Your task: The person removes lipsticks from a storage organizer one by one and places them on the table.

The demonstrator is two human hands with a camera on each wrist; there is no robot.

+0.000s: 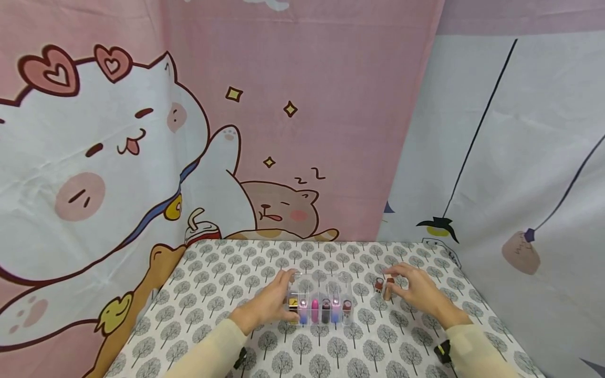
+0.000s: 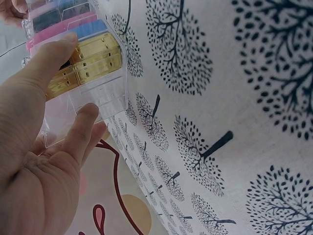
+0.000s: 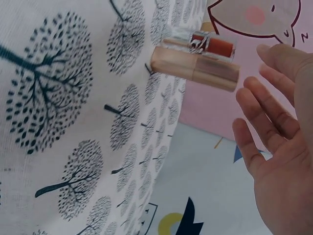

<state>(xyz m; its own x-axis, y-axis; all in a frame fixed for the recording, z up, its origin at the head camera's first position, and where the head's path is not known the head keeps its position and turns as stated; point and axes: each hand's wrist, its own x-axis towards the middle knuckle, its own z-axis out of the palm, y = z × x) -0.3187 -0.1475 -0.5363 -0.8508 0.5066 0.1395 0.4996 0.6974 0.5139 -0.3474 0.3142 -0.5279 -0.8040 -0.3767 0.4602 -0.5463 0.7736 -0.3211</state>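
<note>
My left hand [image 1: 270,303] grips the left end of a clear plastic organizer [image 1: 321,275], thumb on the near side. Several lipstick tubes stand in its compartments, among them a gold one [image 2: 100,58], a pink one [image 1: 315,311] and a black one [image 1: 325,312]. To the right, two lip tubes stand side by side on the cloth: a rose-gold lipstick [image 3: 195,71] and a clear tube with red-brown colour [image 3: 215,45]. Close to them is my right hand [image 1: 418,287], thumb and fingers spread. A small gap shows between its fingertips and the tubes in the right wrist view.
A white cloth with grey tree prints [image 1: 264,344] covers the table. Behind it hangs a pink curtain [image 1: 340,131] with cartoon animals, and a pale curtain [image 1: 534,157] hangs at the right.
</note>
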